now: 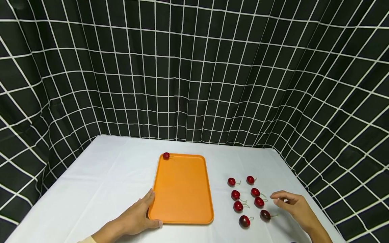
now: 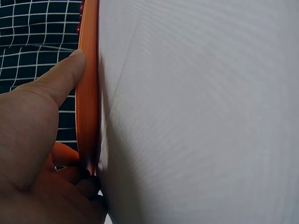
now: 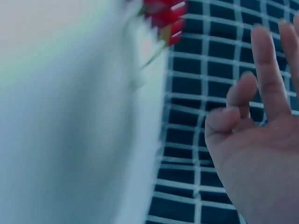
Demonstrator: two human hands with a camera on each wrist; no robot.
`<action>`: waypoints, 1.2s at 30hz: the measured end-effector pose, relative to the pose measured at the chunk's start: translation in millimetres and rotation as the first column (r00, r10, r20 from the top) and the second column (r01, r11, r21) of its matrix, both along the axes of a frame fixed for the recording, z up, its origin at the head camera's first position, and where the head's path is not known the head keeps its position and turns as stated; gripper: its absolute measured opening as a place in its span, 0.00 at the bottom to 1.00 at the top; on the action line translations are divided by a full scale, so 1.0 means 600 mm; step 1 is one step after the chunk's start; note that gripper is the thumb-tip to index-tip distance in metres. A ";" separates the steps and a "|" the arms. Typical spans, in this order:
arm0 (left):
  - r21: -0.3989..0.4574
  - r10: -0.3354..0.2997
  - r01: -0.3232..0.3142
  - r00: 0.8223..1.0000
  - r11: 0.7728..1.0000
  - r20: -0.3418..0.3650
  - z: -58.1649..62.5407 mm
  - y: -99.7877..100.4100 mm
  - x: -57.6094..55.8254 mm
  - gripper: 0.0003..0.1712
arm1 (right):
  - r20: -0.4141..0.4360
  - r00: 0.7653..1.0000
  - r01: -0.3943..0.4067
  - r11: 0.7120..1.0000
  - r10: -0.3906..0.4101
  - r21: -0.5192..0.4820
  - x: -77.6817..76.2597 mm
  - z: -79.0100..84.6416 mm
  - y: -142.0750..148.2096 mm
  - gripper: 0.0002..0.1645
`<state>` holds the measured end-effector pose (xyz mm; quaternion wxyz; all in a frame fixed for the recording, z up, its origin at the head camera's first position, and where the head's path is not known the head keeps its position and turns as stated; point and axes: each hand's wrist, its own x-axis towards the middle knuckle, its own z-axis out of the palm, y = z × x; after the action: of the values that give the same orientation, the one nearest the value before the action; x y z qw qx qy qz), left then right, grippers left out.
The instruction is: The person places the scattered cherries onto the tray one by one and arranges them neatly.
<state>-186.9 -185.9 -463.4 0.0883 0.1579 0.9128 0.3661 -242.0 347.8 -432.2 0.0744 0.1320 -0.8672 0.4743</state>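
Note:
My left hand (image 1: pixel 136 216) grips the near left corner of an orange tray (image 1: pixel 182 189) lying on the table. Its thumb (image 2: pixel 70 70) lies along the near rim, with the other fingers at the left side. One red cherry (image 1: pixel 166 156) with a stem sits in the tray's far left corner. Right of the tray, several cherries are spread in two rough columns, among them a dark one (image 1: pixel 244 221) at the near end and another dark one (image 1: pixel 265 215). My right hand (image 1: pixel 293 207) hovers just right of the cherries, fingers loosely bent and holding nothing.
A white cloth (image 1: pixel 115 168) covers the table. Black curtains with a white grid (image 1: pixel 194 74) stand close behind and along both sides. White table surface separates the tray from the nearest cherries.

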 end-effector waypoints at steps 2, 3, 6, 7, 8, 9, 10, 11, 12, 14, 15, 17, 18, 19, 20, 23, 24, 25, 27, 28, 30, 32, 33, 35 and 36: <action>0.003 -0.004 0.004 1.000 1.000 -0.001 0.001 -0.001 0.001 0.66 | 0.051 0.999 -0.013 0.998 0.010 0.063 0.001 -0.015 0.011 0.08; 0.002 -0.006 0.006 1.000 1.000 -0.005 0.001 -0.001 0.001 0.66 | 0.079 0.997 -0.021 0.996 0.014 0.092 0.001 -0.020 0.015 0.09; -0.005 -0.014 0.014 1.000 1.000 -0.016 0.000 -0.002 0.001 0.66 | 0.206 0.978 -0.071 0.989 0.044 0.128 -0.002 -0.032 0.026 0.12; -0.006 -0.014 0.014 1.000 1.000 -0.015 -0.001 -0.001 0.001 0.66 | 0.242 0.968 -0.096 0.987 0.063 0.128 -0.003 -0.035 0.028 0.13; -0.008 -0.012 0.011 1.000 1.000 -0.013 -0.001 -0.001 0.000 0.66 | 0.276 0.957 -0.128 0.984 0.090 0.124 -0.005 -0.036 0.031 0.14; -0.007 -0.010 0.010 1.000 1.000 -0.010 -0.002 -0.001 0.000 0.66 | 0.305 0.945 -0.159 0.979 0.116 0.123 -0.007 -0.037 0.032 0.15; -0.007 -0.008 0.008 1.000 1.000 -0.006 -0.002 -0.001 0.000 0.66 | 0.327 0.934 -0.189 0.975 0.142 0.117 -0.009 -0.038 0.033 0.16; -0.007 -0.007 0.007 1.000 1.000 -0.006 -0.003 0.000 0.000 0.66 | 0.340 0.926 -0.215 0.970 0.165 0.114 -0.011 -0.039 0.033 0.16; -0.006 -0.007 0.007 1.000 1.000 -0.006 -0.003 0.000 0.000 0.66 | 0.347 0.920 -0.232 0.966 0.181 0.112 -0.013 -0.039 0.034 0.16; -0.008 -0.009 0.009 1.000 1.000 -0.011 -0.003 0.000 -0.001 0.66 | 0.359 0.911 -0.258 0.960 0.205 0.107 -0.015 -0.039 0.033 0.16; -0.008 -0.011 0.010 1.000 1.000 -0.017 -0.003 0.000 -0.001 0.66 | 0.360 0.909 -0.266 0.958 0.212 0.108 -0.015 -0.039 0.034 0.15; -0.005 -0.012 0.012 1.000 1.000 -0.023 -0.002 -0.001 -0.002 0.66 | 0.363 0.905 -0.275 0.956 0.221 0.105 -0.016 -0.041 0.034 0.15; -0.004 -0.012 0.012 1.000 1.000 -0.021 -0.002 -0.001 -0.002 0.66 | 0.360 0.905 -0.281 0.954 0.227 0.105 -0.015 -0.042 0.035 0.14; -0.003 -0.010 0.010 1.000 1.000 -0.017 -0.002 -0.001 -0.002 0.66 | 0.355 0.905 -0.288 0.952 0.233 0.109 -0.015 -0.043 0.036 0.13; -0.001 -0.009 0.009 1.000 1.000 -0.015 -0.002 -0.001 -0.001 0.66 | 0.347 0.907 -0.293 0.950 0.239 0.112 -0.014 -0.044 0.036 0.12; 0.000 -0.005 0.005 1.000 1.000 -0.004 -0.003 0.000 0.001 0.66 | 0.306 0.918 -0.307 0.942 0.254 0.138 -0.009 -0.049 0.037 0.08; -0.003 -0.003 0.003 1.000 1.000 -0.002 -0.003 0.000 0.002 0.66 | 0.294 0.921 -0.308 0.940 0.255 0.147 -0.008 -0.050 0.036 0.06; -0.003 0.000 0.000 1.000 1.000 -0.001 -0.003 0.000 0.003 0.66 | 0.286 0.924 -0.305 0.940 0.253 0.156 -0.007 -0.051 0.035 0.05; -0.006 0.000 0.000 1.000 1.000 -0.001 -0.002 0.000 0.005 0.65 | 0.266 0.930 -0.305 0.937 0.254 0.170 -0.005 -0.052 0.031 0.03; -0.007 0.001 -0.001 1.000 1.000 0.000 -0.001 -0.001 0.005 0.65 | 0.263 0.931 -0.302 0.937 0.251 0.174 -0.005 -0.052 0.029 0.03; -0.009 0.000 0.000 1.000 1.000 -0.003 0.001 -0.001 0.006 0.65 | 0.256 0.934 -0.299 0.937 0.249 0.182 -0.004 -0.051 0.024 0.03; -0.012 -0.005 0.005 1.000 1.000 -0.004 0.003 -0.002 0.005 0.65 | 0.225 0.942 -0.294 0.935 0.249 0.197 -0.003 -0.051 0.021 0.04; -0.014 -0.007 0.007 1.000 1.000 -0.006 0.003 -0.002 0.005 0.65 | 0.206 0.947 -0.289 0.936 0.248 0.203 -0.004 -0.051 0.019 0.05; -0.020 -0.009 0.009 1.000 1.000 -0.014 0.003 -0.002 0.002 0.65 | 0.150 0.954 -0.287 0.932 0.258 0.222 -0.005 -0.053 0.018 0.06; -0.024 -0.012 0.012 1.000 1.000 -0.018 0.003 -0.002 0.001 0.65 | 0.124 0.956 -0.287 0.931 0.265 0.226 -0.005 -0.054 0.018 0.07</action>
<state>-186.5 -186.8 -461.5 0.0839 0.1656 0.9170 0.3531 -245.3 358.9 -464.6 -0.0491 0.2388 -0.8938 0.3764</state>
